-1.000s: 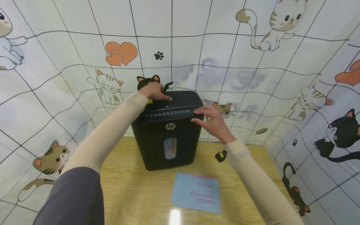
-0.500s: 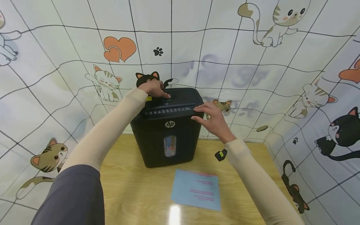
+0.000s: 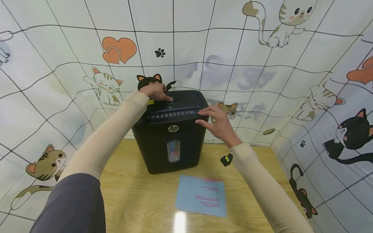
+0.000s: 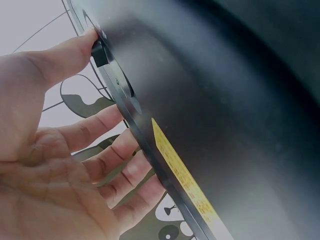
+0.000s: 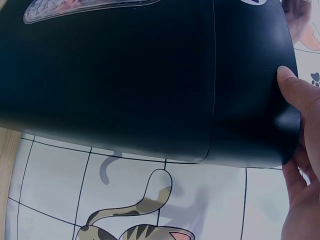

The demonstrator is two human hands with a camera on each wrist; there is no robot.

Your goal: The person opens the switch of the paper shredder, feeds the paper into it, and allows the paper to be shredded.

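A black HP paper shredder (image 3: 172, 136) stands on the wooden table (image 3: 131, 194); its small window (image 3: 173, 151) shows coloured shreds. My left hand (image 3: 155, 91) lies on the back left of its top. In the left wrist view the thumb of my left hand (image 4: 75, 165) presses a small black switch (image 4: 99, 52), and the fingers lie relaxed beside the rim, near a yellow label (image 4: 182, 175). My right hand (image 3: 217, 124) rests with straight fingers on the top's right front corner. The right wrist view shows its thumb (image 5: 297, 95) against the shredder's side (image 5: 150, 75).
A light blue sheet with pink lines (image 3: 201, 195) lies on the table in front of the shredder. A small black object with a yellow tag (image 3: 226, 159) sits to the shredder's right. Cat-print cloth walls (image 3: 306, 81) close in the back and both sides.
Both hands stay on the shredder. The left hand's fingers have drawn back a little toward the rear of the top; the view has shifted slightly.
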